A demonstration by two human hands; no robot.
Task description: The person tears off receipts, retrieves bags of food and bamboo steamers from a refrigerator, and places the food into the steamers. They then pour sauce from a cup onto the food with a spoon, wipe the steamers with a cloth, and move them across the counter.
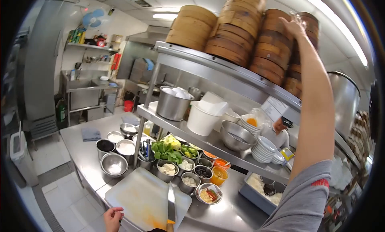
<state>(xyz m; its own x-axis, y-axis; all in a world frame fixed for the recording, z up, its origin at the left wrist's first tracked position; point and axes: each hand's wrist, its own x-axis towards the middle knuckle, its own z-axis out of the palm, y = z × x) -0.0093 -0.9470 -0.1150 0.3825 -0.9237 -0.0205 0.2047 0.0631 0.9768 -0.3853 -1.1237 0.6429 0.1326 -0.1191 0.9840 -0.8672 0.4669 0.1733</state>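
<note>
My right hand [295, 26] is raised high at the top of the dark bamboo steamer stack [273, 45] on the upper shelf. Its thumb stands apart from the fingers, and the fingertips look washed out against the bright ceiling. A further steamer stack [312, 27] rises just behind this hand. Low in the view, my left hand [113, 219] hovers by the near left edge of the white cutting board [138, 196], fingers loosely bent with nothing in them. On the board's right side lies a knife [171, 204], its handle toward me.
Paler steamers [191, 27] share the upper shelf [224, 69]. Below them stand a steel pot [173, 105], a white tub [202, 119], a metal bowl [236, 135] and stacked plates [264, 148]. Ingredient bowls [203, 172] crowd behind the board. A person [276, 132] is beyond the shelf.
</note>
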